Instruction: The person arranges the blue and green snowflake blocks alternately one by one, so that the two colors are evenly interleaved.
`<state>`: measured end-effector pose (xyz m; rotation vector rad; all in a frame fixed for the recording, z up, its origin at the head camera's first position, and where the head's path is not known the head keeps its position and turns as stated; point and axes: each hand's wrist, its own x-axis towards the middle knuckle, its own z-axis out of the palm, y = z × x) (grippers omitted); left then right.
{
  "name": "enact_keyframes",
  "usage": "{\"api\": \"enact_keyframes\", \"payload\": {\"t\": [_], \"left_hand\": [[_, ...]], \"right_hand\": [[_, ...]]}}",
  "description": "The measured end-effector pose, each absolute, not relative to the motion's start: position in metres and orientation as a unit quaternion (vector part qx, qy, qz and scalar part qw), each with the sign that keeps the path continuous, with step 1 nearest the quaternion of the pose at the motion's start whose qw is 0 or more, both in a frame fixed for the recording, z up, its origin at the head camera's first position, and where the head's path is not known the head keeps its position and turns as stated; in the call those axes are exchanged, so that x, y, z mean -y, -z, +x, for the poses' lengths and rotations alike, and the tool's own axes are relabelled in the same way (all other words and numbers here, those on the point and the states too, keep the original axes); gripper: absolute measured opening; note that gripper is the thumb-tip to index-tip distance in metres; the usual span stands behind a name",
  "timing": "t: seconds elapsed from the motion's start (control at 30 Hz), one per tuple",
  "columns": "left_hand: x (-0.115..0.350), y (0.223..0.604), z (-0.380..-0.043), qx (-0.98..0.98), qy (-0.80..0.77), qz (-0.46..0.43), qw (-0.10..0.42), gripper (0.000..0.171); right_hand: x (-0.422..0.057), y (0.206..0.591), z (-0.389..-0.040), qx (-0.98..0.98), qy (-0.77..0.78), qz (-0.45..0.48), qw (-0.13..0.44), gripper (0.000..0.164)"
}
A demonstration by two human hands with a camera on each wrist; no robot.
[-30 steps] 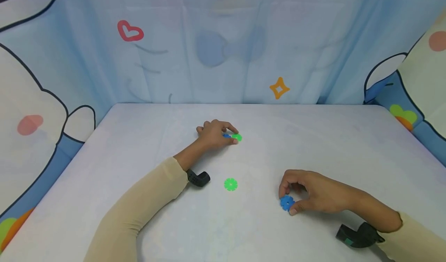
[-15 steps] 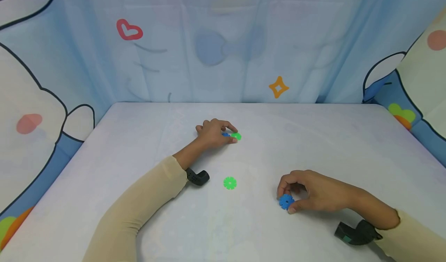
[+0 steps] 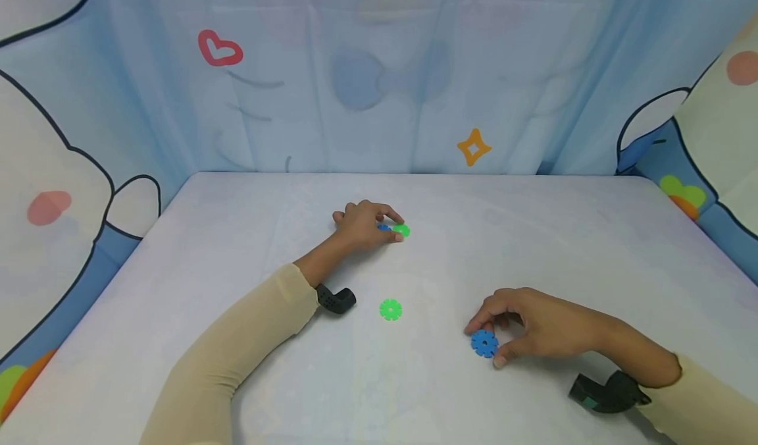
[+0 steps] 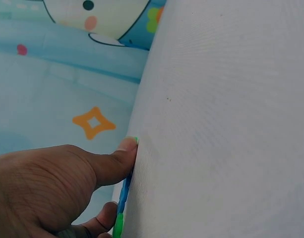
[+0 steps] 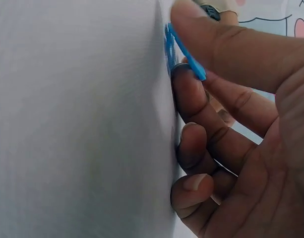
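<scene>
My left hand (image 3: 362,226) is at the far middle of the table, thumb and index finger gripping a green notched plastic disc (image 3: 401,230) by its edges. A blue notched disc (image 3: 384,228) shows beneath that hand, beside the green one. In the left wrist view these discs appear edge-on, partly hidden by the thumb. Nearer, at the right, my right hand (image 3: 541,323) holds a blue notched disc (image 3: 484,343) between thumb and fingers. The right wrist view shows this disc tilted (image 5: 191,57), with what looks like another blue disc (image 5: 169,47) flat against the table.
A loose green notched disc (image 3: 391,310) lies on the white table (image 3: 331,379) between the hands. Black wrist cameras (image 3: 336,299) sit under both forearms. A printed blue curtain (image 3: 379,89) hangs behind the table's far edge.
At the right hand, the index finger has stretched out leftward, and the blue disc has shifted slightly left and turned flatter to view. The left hand stays put.
</scene>
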<state>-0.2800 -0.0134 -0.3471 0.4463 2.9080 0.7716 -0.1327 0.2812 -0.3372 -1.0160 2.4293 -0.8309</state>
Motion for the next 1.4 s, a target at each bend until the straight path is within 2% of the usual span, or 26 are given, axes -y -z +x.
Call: {"api": "enact_keyframes", "payload": {"t": [0.7, 1.0, 1.23, 1.4], "left_hand": [[0.014, 0.349, -0.282, -0.957, -0.246, 0.143, 0.051, 0.033], [0.015, 0.346, -0.281, -0.956, -0.251, 0.146, 0.050, 0.033], [0.015, 0.347, -0.282, -0.957, -0.250, 0.140, 0.050, 0.032], [0.013, 0.348, -0.282, -0.958, -0.244, 0.144, 0.050, 0.033]], "right_hand": [[-0.278, 0.344, -0.137, -0.852, 0.311, -0.395, 0.148, 0.033], [-0.280, 0.344, -0.150, -0.846, 0.332, -0.411, 0.067, 0.031], [-0.274, 0.341, -0.172, -0.867, 0.320, -0.382, 0.010, 0.030], [-0.266, 0.339, -0.195, -0.879, 0.311, -0.361, 0.000, 0.030]]}}
